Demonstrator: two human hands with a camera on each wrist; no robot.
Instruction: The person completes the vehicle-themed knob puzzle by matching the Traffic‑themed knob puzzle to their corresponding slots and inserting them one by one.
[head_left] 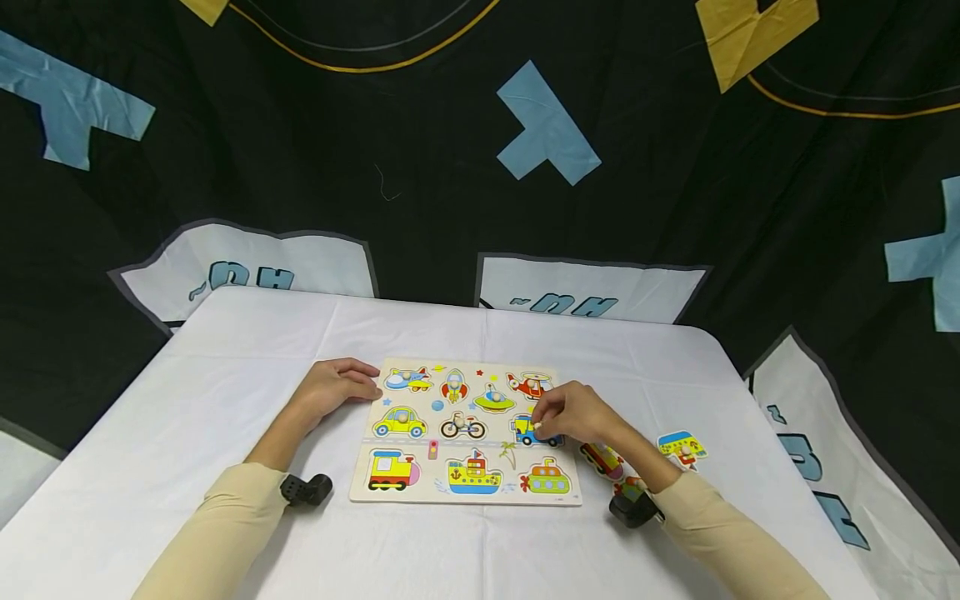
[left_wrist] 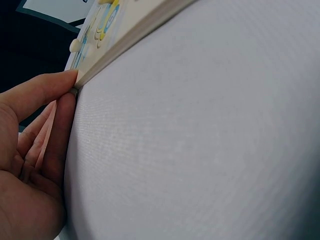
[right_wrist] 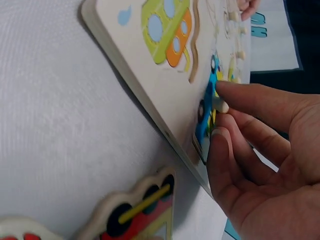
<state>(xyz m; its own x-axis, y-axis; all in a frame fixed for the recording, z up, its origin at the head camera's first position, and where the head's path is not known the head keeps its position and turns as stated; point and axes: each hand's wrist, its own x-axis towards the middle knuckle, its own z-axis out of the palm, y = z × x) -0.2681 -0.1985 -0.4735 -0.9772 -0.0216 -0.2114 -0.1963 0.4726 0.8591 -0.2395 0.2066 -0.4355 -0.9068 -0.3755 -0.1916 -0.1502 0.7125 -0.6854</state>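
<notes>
The wooden peg puzzle board point(head_left: 468, 442) lies flat on the table, bearing several colourful vehicle pictures. At its left edge, my left hand point(head_left: 335, 387) touches the rim with relaxed fingers; the left wrist view shows the thumb tip point(left_wrist: 70, 80) right at the edge. Over the board's right side, my right hand point(head_left: 581, 412) pinches the pale knob of a blue truck puzzle piece point(head_left: 522, 429). In the right wrist view the piece stands slightly askew over its recess, partly hidden by fingertips. The car point(head_left: 400, 422) and bicycle point(head_left: 462, 426) are in the same row.
Loose pieces lie right of the board: a red and yellow vehicle piece point(head_left: 600, 458), a green and red one partly under my right wrist, and a blue and yellow bus piece point(head_left: 682, 443). A white cloth point(head_left: 420, 550) covers the table. Behind hangs a black patterned cloth point(head_left: 315, 167).
</notes>
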